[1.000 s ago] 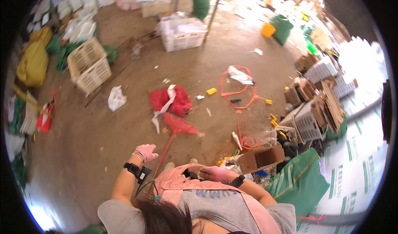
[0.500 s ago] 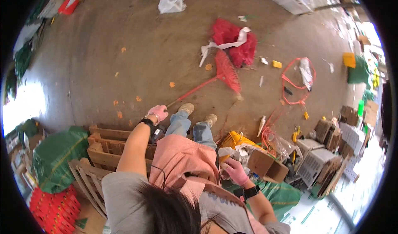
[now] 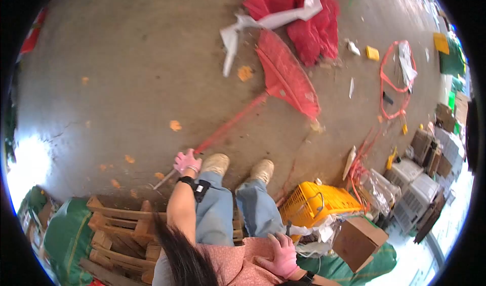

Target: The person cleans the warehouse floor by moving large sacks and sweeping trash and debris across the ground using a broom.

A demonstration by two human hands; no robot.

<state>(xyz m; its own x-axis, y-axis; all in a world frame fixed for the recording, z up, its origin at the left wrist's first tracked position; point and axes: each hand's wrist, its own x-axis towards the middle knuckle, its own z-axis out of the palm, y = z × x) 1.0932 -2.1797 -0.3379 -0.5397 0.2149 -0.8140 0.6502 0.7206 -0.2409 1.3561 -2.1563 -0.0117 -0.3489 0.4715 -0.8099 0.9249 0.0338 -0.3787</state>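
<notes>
My left hand (image 3: pixel 187 162), in a pink glove, is closed around the handle of a red broom (image 3: pixel 230 126). The handle's pale end sticks out below my fist, near my shoe. Its wide red head (image 3: pixel 288 76) rests on the floor ahead, just short of a crumpled red mesh heap (image 3: pixel 314 33) with a white strip (image 3: pixel 283 18) across it. My right hand (image 3: pixel 281 255), also gloved in pink, lies with fingers spread on the pink apron (image 3: pixel 228 260) at my lap and holds nothing.
Wooden pallets (image 3: pixel 121 225) and a green sack (image 3: pixel 68 235) stand at the left. On the right are a yellow crate (image 3: pixel 304 205), a cardboard box (image 3: pixel 357 240), tangled red strapping (image 3: pixel 359 169) and white crates (image 3: pixel 417 195). A red strap loop (image 3: pixel 383 86) lies farther off.
My view has tipped lower and come nearer the red heap. My left hand still grips the broom. My right hand has moved from beside my hip onto the apron, fingers now spread.
</notes>
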